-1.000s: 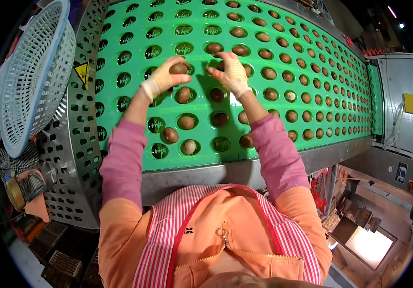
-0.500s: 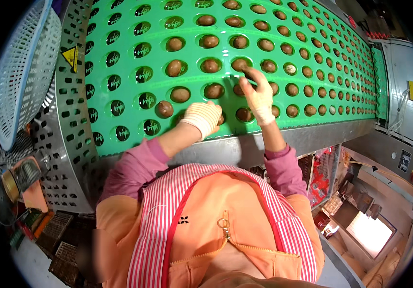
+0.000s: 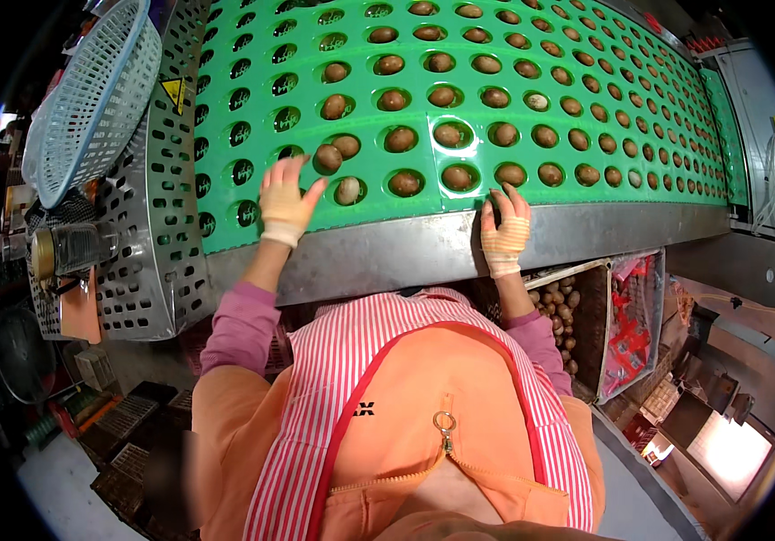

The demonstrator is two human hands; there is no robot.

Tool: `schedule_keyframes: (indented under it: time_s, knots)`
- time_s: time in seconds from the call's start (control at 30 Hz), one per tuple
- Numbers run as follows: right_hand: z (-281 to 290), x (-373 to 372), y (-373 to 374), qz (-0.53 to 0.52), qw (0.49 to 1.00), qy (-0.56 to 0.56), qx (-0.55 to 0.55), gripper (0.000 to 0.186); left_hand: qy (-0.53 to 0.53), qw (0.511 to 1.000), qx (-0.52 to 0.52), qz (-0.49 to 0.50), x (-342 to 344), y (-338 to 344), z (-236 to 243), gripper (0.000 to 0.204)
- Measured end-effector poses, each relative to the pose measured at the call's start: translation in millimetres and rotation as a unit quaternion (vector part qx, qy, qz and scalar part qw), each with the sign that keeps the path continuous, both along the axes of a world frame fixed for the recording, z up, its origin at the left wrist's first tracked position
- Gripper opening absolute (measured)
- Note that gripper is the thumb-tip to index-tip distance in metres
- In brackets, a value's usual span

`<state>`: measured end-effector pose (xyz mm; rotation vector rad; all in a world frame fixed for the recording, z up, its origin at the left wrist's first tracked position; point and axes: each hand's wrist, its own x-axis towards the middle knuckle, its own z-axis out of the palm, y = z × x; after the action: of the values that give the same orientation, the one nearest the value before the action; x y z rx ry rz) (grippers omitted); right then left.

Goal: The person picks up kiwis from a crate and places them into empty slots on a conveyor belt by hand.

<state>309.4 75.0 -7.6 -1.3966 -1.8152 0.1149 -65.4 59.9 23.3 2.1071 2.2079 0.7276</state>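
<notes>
Fingers spread, the left hand (image 3: 286, 202) is over a green pocketed sheet (image 3: 376, 200) left of center, nothing visible in its grasp, just beside a loose brown egg (image 3: 328, 159). The right hand (image 3: 506, 233), thumb and fingers apart with nothing seen between, is by the metal rail (image 3: 387, 248) right of center. The loose egg lies against a seated egg (image 3: 347, 144) — apparently braced there — while rows of brown eggs (image 3: 544, 136) sit cradled against rolling toward the upper right.

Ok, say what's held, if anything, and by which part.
Nothing, visibly: left hand open beside a brown egg, right hand open by the metal rail.
</notes>
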Motion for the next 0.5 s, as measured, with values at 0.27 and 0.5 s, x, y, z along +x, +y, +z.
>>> schedule_keyframes:
  time_s: [0.27, 0.5]
  knots:
    - [-10.0, 2.8, 1.5, -0.016, 1.0, -0.015, -0.015, 0.024, -0.033, 0.992, -0.121, 0.001, 16.4, 44.1, 5.2, 0.048]
    - [-9.4, 1.6, 4.1, 0.0, 1.0, -0.029, -0.003, 0.02, 0.154, 0.968, -0.182, -0.08, -32.8, 38.7, 16.3, 0.059]
